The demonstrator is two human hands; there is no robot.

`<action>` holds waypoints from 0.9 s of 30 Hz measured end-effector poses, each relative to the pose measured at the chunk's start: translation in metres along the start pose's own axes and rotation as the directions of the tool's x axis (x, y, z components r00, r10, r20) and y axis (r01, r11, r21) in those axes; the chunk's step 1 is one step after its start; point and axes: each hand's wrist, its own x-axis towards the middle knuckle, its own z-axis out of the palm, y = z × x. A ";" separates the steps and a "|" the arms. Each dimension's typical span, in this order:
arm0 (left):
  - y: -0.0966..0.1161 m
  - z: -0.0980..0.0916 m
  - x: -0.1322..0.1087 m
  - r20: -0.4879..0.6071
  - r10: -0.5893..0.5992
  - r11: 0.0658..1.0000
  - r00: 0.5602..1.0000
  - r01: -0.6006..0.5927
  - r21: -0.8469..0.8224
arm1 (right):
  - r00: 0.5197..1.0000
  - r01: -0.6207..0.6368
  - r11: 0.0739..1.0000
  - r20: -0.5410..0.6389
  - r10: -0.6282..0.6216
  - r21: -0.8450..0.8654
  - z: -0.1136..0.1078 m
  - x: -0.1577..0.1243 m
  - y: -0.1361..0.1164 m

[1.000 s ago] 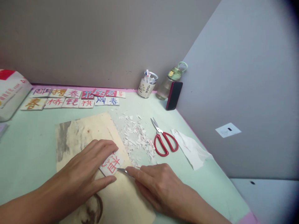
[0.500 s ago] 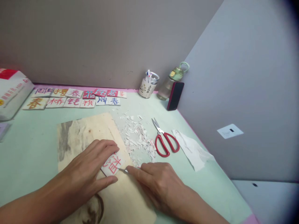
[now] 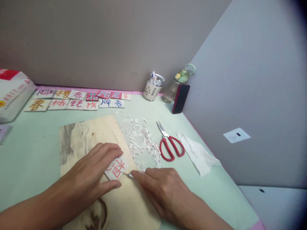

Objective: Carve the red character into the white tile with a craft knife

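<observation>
A white square tile point(image 3: 118, 168) with a red written character lies on a pale wooden board point(image 3: 105, 129). My left hand point(image 3: 98, 169) grips the tile between thumb and fingers, covering its left side. In my right hand point(image 3: 160, 187) is a thin carving knife point(image 3: 128, 174), its handle mostly hidden by the fingers. The blade's tip meets the tile's right edge at the red character. White shavings point(image 3: 142, 142) are scattered on the green table cover beside the board's right edge.
Red-handled scissors point(image 3: 169, 145) and a crumpled tissue point(image 3: 199, 156) lie at the right. Behind stand a can of pens point(image 3: 152, 89), a bottle point(image 3: 171, 89) and an upright phone point(image 3: 181, 99). Several lettered tiles point(image 3: 57, 104) form two rows near a white bag point(image 3: 15, 95).
Both hands keep their hold on the tile and the knife. The knife tip has barely shifted at the tile's edge; the whole view has moved very slightly.
</observation>
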 end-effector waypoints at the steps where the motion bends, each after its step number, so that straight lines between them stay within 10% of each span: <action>1: 0.000 0.000 0.000 0.001 0.009 1.000 1.000 -0.009 0.001 | 1.000 -0.003 1.000 0.003 0.003 -0.002 -0.001 0.001 -0.001; 12: 0.007 0.001 0.002 -0.018 -0.044 0.999 0.999 0.044 -0.015 | 0.995 -0.084 0.996 -0.061 0.082 -0.031 0.005 0.003 -0.017; 27: 0.015 0.000 0.001 0.002 -0.158 0.985 0.987 0.157 0.066 | 0.921 -0.005 0.939 -0.367 -0.129 -0.343 0.024 0.002 -0.023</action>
